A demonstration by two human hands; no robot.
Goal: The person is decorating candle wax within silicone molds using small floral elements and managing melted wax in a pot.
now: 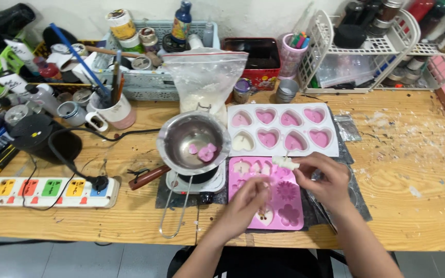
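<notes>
A pink silicone mould (284, 198) with flower-shaped cavities lay flat near the table's front edge, several cavities holding pale wax. A small white waxy piece (286, 162) on a thin stick was held level just above the mould's far edge. Just behind lay a white heart-cavity mould (281, 128), most hearts filled pink, one filled cream

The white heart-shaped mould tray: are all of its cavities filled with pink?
No. In the white heart mould tray, the lower-left cavity holds a white filling, while the others look pink.
</notes>
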